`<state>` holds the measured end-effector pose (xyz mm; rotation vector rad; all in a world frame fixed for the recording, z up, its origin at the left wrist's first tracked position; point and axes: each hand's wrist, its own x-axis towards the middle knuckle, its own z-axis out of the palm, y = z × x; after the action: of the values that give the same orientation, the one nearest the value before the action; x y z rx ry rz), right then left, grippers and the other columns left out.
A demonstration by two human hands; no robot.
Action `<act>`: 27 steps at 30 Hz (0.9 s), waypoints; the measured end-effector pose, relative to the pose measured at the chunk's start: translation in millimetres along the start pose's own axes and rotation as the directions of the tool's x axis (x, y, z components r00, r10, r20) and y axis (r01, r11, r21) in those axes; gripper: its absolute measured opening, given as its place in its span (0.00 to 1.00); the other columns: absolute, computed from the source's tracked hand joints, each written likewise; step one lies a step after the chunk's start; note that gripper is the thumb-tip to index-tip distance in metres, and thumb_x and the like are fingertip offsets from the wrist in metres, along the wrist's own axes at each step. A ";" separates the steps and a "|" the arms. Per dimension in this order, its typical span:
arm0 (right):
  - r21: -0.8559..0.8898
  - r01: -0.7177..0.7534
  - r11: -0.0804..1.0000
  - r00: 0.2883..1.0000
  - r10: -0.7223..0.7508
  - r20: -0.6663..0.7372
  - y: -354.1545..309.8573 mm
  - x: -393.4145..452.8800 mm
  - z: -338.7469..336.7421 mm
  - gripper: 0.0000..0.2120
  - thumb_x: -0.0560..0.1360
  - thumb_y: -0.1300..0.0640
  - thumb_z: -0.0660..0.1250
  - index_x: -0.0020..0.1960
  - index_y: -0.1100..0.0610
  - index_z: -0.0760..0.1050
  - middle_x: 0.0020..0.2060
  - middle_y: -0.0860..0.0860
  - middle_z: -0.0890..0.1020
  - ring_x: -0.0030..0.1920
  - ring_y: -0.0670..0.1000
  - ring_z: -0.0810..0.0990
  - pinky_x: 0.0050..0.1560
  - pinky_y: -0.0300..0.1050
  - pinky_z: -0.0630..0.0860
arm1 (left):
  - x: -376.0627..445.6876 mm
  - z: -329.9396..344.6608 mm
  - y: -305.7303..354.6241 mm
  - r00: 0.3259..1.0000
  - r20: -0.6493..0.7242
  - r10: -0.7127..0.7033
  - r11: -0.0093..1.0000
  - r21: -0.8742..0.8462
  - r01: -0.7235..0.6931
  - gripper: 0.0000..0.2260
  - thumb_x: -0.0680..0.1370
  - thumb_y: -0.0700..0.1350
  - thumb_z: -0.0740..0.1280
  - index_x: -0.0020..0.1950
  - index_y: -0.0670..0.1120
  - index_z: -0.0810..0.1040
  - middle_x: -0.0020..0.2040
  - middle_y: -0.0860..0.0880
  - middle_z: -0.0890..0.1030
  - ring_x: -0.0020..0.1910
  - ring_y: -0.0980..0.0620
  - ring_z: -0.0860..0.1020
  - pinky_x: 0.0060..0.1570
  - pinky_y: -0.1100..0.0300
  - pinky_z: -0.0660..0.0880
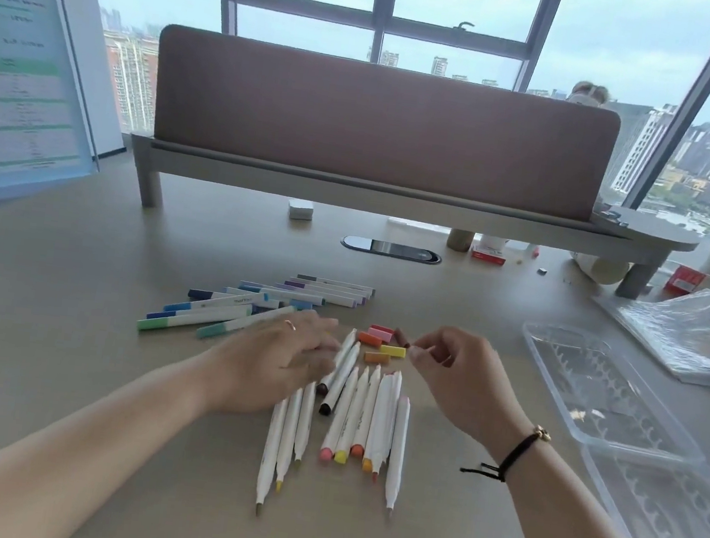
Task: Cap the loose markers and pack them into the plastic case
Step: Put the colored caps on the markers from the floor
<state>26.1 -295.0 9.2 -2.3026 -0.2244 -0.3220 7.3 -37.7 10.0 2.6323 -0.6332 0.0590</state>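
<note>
On the desk [64,367], white uncapped markers [353,416] lie under a relaxed left hand [274,366]; right hand [460,380] pinches a brown cap [403,338].

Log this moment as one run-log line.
left hand: over uncapped markers | right hand: pinching brown cap | plastic case: open, no markers

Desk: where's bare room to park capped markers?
Free: the strip between the uncapped markers and the plastic case, and the near-left desk below the capped markers. Crowded: between both hands, around the loose caps.
</note>
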 end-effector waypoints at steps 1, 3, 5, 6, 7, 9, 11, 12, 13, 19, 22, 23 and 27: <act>-0.019 0.013 1.000 0.999 -0.012 0.036 -1.4 -6.2 1.7 0.05 0.75 0.53 0.71 0.40 0.49 0.79 0.30 0.47 0.79 0.28 0.43 0.73 0.32 0.39 0.71 | -4.5 2.9 5.0 0.999 0.049 0.019 0.998 0.056 -0.022 0.26 0.80 0.66 0.52 0.74 0.59 0.69 0.76 0.65 0.59 0.76 0.65 0.50 0.74 0.61 0.49; -0.052 0.030 0.998 0.992 -0.023 0.123 -3.0 -16.2 4.9 0.08 0.74 0.48 0.72 0.38 0.49 0.78 0.27 0.45 0.76 0.26 0.42 0.70 0.29 0.36 0.67 | -12.1 11.8 11.2 0.996 0.088 0.029 0.996 0.078 -0.036 0.27 0.80 0.67 0.50 0.77 0.59 0.64 0.77 0.65 0.55 0.77 0.66 0.47 0.73 0.65 0.45; -0.086 0.055 0.995 0.980 -0.037 0.195 -3.4 -20.9 4.8 0.11 0.72 0.44 0.73 0.38 0.49 0.77 0.27 0.45 0.75 0.26 0.41 0.70 0.28 0.34 0.66 | -17.7 17.6 13.6 0.998 0.050 0.029 0.999 0.019 -0.030 0.28 0.80 0.67 0.51 0.77 0.58 0.63 0.78 0.62 0.59 0.76 0.67 0.52 0.72 0.68 0.48; -0.083 0.062 0.995 0.975 -0.042 0.220 -4.0 -21.5 3.4 0.11 0.72 0.43 0.74 0.39 0.49 0.77 0.27 0.45 0.76 0.26 0.41 0.70 0.29 0.35 0.67 | -19.4 18.6 12.6 0.999 0.015 0.031 1.000 0.002 -0.031 0.28 0.80 0.67 0.53 0.77 0.58 0.65 0.77 0.61 0.62 0.75 0.67 0.56 0.71 0.69 0.51; -0.074 0.064 0.995 0.970 -0.045 0.239 -4.3 -21.5 1.6 0.11 0.71 0.43 0.74 0.40 0.49 0.78 0.28 0.45 0.76 0.27 0.41 0.70 0.30 0.35 0.67 | -20.8 18.4 11.7 0.999 -0.024 0.040 0.999 0.011 -0.040 0.26 0.80 0.66 0.54 0.76 0.57 0.68 0.76 0.61 0.66 0.74 0.67 0.59 0.70 0.71 0.54; -0.070 0.072 0.995 0.963 -0.051 0.265 -5.2 -21.1 -1.7 0.10 0.71 0.44 0.75 0.40 0.49 0.78 0.30 0.46 0.77 0.28 0.42 0.70 0.32 0.40 0.71 | -23.2 16.8 9.1 0.994 -0.088 0.069 0.997 0.030 -0.067 0.23 0.80 0.63 0.58 0.72 0.56 0.73 0.71 0.60 0.73 0.70 0.66 0.66 0.66 0.73 0.59; -0.088 0.089 0.992 0.956 -0.061 0.287 -6.2 -20.8 -3.3 0.09 0.71 0.45 0.75 0.40 0.49 0.78 0.32 0.47 0.79 0.29 0.42 0.71 0.34 0.42 0.72 | -25.2 15.9 9.4 0.988 -0.127 0.091 0.996 0.007 -0.091 0.18 0.80 0.60 0.63 0.67 0.55 0.77 0.64 0.61 0.78 0.63 0.67 0.73 0.60 0.76 0.65; -0.102 0.100 0.990 0.952 -0.066 0.297 -6.5 -20.7 -3.2 0.09 0.71 0.46 0.75 0.40 0.48 0.78 0.33 0.47 0.80 0.29 0.42 0.71 0.34 0.41 0.72 | -25.4 16.0 10.0 0.984 -0.152 0.092 0.995 -0.013 -0.096 0.16 0.79 0.58 0.65 0.65 0.55 0.79 0.61 0.62 0.80 0.60 0.67 0.74 0.57 0.76 0.67; -0.113 0.110 0.988 0.950 -0.070 0.305 -6.8 -20.7 -2.8 0.09 0.72 0.46 0.75 0.40 0.48 0.78 0.33 0.48 0.80 0.29 0.42 0.72 0.33 0.40 0.71 | -25.6 16.5 10.8 0.980 -0.181 0.082 0.994 -0.056 -0.093 0.14 0.79 0.55 0.67 0.63 0.55 0.80 0.57 0.63 0.81 0.58 0.68 0.75 0.55 0.76 0.68; -0.137 0.123 0.983 0.947 -0.075 0.313 -3.6 -20.0 0.3 0.08 0.72 0.46 0.75 0.40 0.47 0.78 0.32 0.46 0.77 0.29 0.42 0.71 0.30 0.35 0.67 | -25.7 12.4 7.3 0.951 -0.306 -0.039 0.948 -0.313 -0.062 0.08 0.79 0.42 0.69 0.56 0.51 0.83 0.42 0.61 0.85 0.47 0.63 0.83 0.51 0.73 0.72; -0.144 0.130 0.981 0.948 -0.080 0.308 -2.0 -19.6 -1.4 0.08 0.72 0.46 0.74 0.40 0.48 0.78 0.30 0.45 0.76 0.28 0.42 0.71 0.29 0.35 0.66 | -25.6 11.7 4.0 0.931 -0.359 -0.061 0.954 -0.295 -0.052 0.08 0.78 0.42 0.71 0.53 0.53 0.84 0.43 0.61 0.84 0.46 0.62 0.82 0.47 0.73 0.73; -0.152 0.138 0.979 0.951 -0.089 0.295 -2.0 -19.9 -1.6 0.08 0.72 0.46 0.74 0.40 0.47 0.78 0.30 0.45 0.76 0.29 0.42 0.71 0.29 0.35 0.66 | -25.0 11.7 3.2 0.934 -0.355 -0.047 0.967 -0.252 -0.047 0.07 0.77 0.43 0.72 0.52 0.54 0.84 0.44 0.61 0.84 0.47 0.61 0.81 0.46 0.71 0.74; -0.130 0.132 0.983 0.975 -0.105 0.198 -2.4 -19.9 2.1 0.08 0.73 0.45 0.72 0.40 0.46 0.77 0.29 0.45 0.76 0.29 0.43 0.71 0.33 0.40 0.70 | -22.5 16.1 4.0 0.965 -0.260 -0.016 0.990 -0.141 -0.021 0.04 0.76 0.53 0.71 0.49 0.56 0.84 0.43 0.61 0.79 0.46 0.60 0.77 0.43 0.61 0.76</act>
<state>6.9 -293.0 3.5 -2.4690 -0.4500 -0.1813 -15.5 -38.1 -6.1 2.4300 -0.5284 0.3431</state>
